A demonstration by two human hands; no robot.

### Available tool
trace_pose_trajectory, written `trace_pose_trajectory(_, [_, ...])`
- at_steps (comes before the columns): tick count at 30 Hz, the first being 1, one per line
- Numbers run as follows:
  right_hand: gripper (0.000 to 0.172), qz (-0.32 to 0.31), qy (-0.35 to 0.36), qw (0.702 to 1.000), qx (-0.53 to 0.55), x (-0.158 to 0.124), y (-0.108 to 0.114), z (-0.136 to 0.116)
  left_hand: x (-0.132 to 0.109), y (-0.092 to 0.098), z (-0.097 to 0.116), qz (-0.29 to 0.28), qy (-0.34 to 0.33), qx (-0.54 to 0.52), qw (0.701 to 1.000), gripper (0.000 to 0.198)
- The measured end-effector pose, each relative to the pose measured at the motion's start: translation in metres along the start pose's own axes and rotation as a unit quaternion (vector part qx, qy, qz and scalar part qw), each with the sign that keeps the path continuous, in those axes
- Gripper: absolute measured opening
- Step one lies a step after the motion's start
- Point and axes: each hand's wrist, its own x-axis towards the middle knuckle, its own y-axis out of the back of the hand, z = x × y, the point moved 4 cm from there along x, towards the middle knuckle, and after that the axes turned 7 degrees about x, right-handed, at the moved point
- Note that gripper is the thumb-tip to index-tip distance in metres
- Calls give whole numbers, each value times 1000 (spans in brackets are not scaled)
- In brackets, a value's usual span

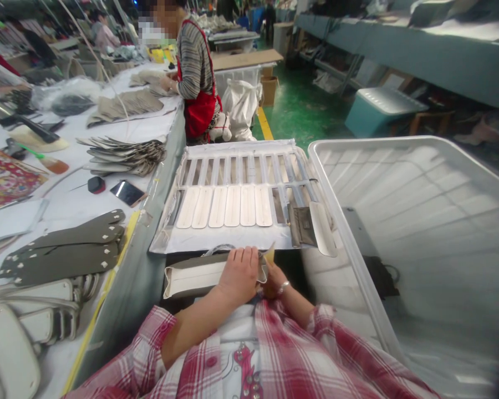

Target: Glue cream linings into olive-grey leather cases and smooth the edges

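Observation:
In the head view a grey handbag with a cream-white panel lies sideways in front of my body. My left hand is closed over its right end, fingers bent over the top edge. Close beside it, my right hand is closed at the same end of the bag, next to a small yellowish piece that sticks up by its fingers. The fingertips of the right hand are partly hidden. Just beyond stands a white slotted rack with several cream panels and a grey pouch-like piece.
A large white bin stands to the right. On the left worktable lie grey pieces, a stack of straps, a phone and a brush. A co-worker in a red apron is at the table's far end.

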Motion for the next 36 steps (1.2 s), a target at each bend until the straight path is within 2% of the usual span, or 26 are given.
trace_pose_trajectory(3, [56, -12, -82, 996, 23, -39, 30, 3, -1, 0, 0, -3, -1, -3, 1000, 77])
trace_pose_trajectory(4, [59, -26, -104, 994, 29, -53, 39, 2, 0, 0, 0, -4, -1, -5, 1000, 77])
trace_pose_trajectory(6, [59, -81, -148, 985, 41, -77, 50, -7, 0, 1, 1, -3, -3, -9, 1000, 77])
trace_pose_trajectory(9, [52, -204, -197, 956, 72, -91, 46, -28, 0, 1, 2, -3, -7, -9, 1000, 75])
trace_pose_trajectory(10, [49, -233, -202, 948, 78, -89, 43, -35, 0, 0, 2, -4, -8, -7, 1000, 74])
trace_pose_trajectory(13, [42, -265, -193, 942, 74, -72, 34, -49, -2, -3, 0, -8, -13, -7, 1000, 71])
trace_pose_trajectory(16, [41, -298, -186, 934, 68, -58, 31, -55, -3, -5, -4, -10, -19, -17, 1000, 71])
trace_pose_trajectory(20, [36, -340, -205, 915, 76, -55, 30, -60, -2, -3, -7, -18, -22, -33, 999, 75])
trace_pose_trajectory(29, [35, -341, -233, 907, 80, -47, 27, -65, -1, -6, -12, -53, -57, -22, 997, 82])
trace_pose_trajectory(33, [36, -330, -245, 908, 83, -42, 19, -68, -3, -8, -15, -54, -83, -26, 995, 76])
trace_pose_trajectory(36, [37, -322, -251, 908, 93, -42, 10, -66, -5, -8, -22, -67, -106, -67, 990, 81])
